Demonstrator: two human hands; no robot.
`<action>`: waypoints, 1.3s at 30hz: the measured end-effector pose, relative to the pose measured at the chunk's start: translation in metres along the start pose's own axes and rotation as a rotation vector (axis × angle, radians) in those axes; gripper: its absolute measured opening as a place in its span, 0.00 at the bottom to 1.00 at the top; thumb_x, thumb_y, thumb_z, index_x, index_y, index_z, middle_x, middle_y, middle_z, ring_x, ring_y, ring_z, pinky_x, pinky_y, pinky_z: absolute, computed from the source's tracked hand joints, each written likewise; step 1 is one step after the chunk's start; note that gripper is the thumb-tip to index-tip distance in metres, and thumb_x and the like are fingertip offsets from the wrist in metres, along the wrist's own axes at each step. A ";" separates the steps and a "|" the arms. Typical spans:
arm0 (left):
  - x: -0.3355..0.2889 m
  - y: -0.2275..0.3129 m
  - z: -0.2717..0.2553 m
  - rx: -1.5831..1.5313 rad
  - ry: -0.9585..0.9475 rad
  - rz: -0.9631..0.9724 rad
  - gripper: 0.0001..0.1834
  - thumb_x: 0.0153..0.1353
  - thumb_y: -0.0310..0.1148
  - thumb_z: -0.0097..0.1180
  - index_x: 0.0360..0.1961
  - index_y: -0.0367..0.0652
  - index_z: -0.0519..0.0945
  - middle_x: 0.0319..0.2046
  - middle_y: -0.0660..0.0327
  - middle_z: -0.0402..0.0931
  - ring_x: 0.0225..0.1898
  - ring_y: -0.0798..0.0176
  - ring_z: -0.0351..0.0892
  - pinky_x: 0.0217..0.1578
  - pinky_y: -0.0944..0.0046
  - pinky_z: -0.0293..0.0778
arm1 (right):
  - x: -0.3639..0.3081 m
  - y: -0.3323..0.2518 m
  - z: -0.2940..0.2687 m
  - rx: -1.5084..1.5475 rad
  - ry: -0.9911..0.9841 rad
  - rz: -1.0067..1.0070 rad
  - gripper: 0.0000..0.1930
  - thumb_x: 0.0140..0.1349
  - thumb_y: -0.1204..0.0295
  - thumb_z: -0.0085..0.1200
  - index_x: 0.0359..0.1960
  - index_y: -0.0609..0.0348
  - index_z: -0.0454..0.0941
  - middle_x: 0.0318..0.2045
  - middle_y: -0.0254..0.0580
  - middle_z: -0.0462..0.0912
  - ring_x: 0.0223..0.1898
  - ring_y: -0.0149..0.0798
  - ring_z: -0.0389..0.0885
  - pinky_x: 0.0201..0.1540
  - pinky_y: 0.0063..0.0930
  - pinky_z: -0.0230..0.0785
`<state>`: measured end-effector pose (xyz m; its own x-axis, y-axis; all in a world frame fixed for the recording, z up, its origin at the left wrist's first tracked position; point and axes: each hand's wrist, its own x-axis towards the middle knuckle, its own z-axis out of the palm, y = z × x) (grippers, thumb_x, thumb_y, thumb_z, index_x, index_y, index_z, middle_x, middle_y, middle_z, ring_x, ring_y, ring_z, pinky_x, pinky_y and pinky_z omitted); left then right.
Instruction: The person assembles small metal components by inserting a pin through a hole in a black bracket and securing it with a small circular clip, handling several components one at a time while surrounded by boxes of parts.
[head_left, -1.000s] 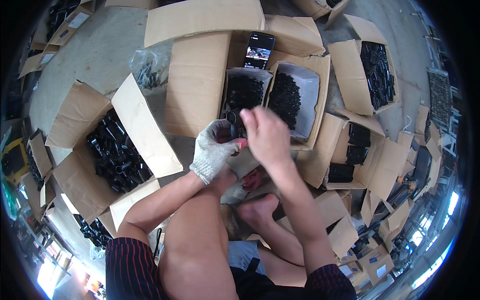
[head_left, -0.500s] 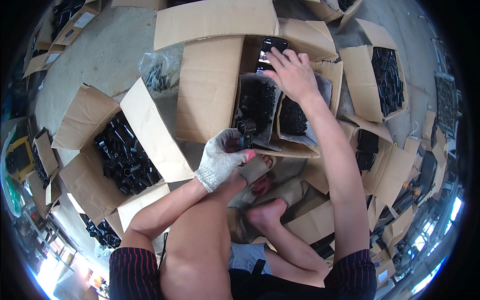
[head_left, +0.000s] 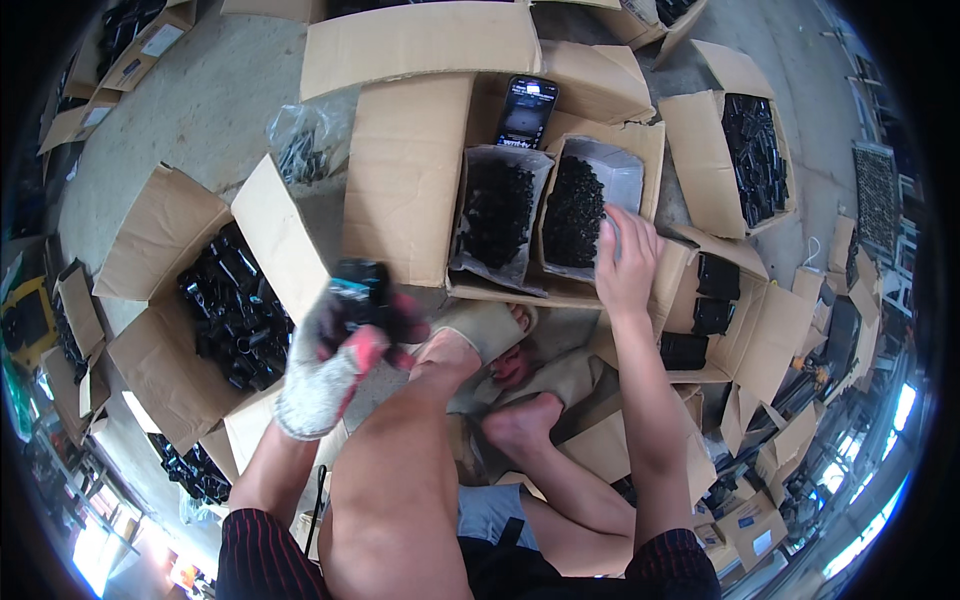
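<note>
Evidently, the knit-gloved left hand (head_left: 332, 368) grips a shiny black piece (head_left: 362, 290); the bare right hand (head_left: 630, 265) curls, grip unclear.

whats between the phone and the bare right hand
In the head view, the right-hand grey tray with small black pieces in it lies between the phone and the bare right hand.

Soft, even light filled the middle; white glare burned out patches at lower left and right. Motion blurred the gloved left hand (head_left: 325, 380) and the black part (head_left: 361, 288) it held. Straight edges bent toward the dark rim. A phone screen (head_left: 526, 112) glowed.
</note>
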<state>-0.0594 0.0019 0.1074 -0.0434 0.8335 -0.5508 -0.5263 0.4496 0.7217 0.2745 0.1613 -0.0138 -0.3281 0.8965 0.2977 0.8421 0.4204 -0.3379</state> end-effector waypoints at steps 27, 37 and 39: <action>-0.041 -0.117 -0.253 0.322 1.050 0.111 0.28 0.75 0.30 0.52 0.73 0.38 0.65 0.62 0.52 0.74 0.59 0.54 0.77 0.58 0.58 0.78 | -0.110 0.241 -0.062 -0.414 -0.028 0.872 0.16 0.63 0.70 0.62 0.52 0.55 0.77 0.48 0.50 0.81 0.51 0.58 0.81 0.53 0.51 0.74; 0.042 -0.043 -0.047 0.987 0.885 0.785 0.33 0.66 0.27 0.63 0.71 0.37 0.68 0.69 0.51 0.69 0.70 0.52 0.67 0.70 0.51 0.62 | -0.121 0.241 -0.058 -0.463 -0.101 0.876 0.16 0.60 0.68 0.64 0.48 0.57 0.77 0.36 0.52 0.84 0.42 0.56 0.85 0.48 0.49 0.76; 0.060 -0.043 -0.023 0.982 0.714 0.876 0.34 0.65 0.24 0.63 0.72 0.36 0.67 0.69 0.51 0.68 0.71 0.53 0.66 0.72 0.52 0.59 | -0.124 0.244 -0.060 -0.447 -0.124 0.876 0.16 0.59 0.68 0.64 0.47 0.58 0.79 0.35 0.53 0.85 0.40 0.56 0.85 0.47 0.49 0.76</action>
<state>-0.0589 0.0255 0.0338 -0.5821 0.7477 0.3195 0.6381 0.1765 0.7495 0.5462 0.1448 -0.0797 0.4672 0.8842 -0.0001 0.8840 -0.4671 -0.0182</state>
